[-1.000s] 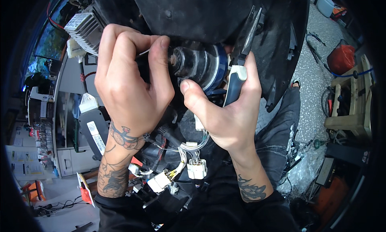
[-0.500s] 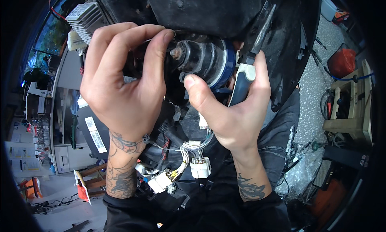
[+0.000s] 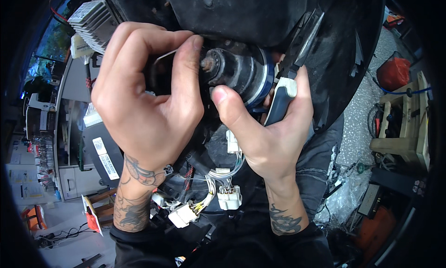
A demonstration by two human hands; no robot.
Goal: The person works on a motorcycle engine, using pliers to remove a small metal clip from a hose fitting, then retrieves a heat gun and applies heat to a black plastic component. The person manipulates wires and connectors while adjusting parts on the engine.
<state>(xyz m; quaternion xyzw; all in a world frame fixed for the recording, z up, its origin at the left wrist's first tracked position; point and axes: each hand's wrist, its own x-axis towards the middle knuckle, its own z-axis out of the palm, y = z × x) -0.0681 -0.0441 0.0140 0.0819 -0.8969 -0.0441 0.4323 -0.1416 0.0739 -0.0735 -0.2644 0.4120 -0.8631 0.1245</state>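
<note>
Left hand pinches a thin silvery wire while right hand holds blue-handled pliers.

A speckled grey-white floor carries a pale, box-framed wooden stand; just beyond the stand lies a red, rounded, bag-like bundle; on the stand's nearer side lies a crumpled, clear plastic sheet.

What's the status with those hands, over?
Left hand: pinching, contents unclear. Right hand: holding pliers beside black cylindrical part with blue ring. White connectors lower in view, seemingly not blocking.
</note>
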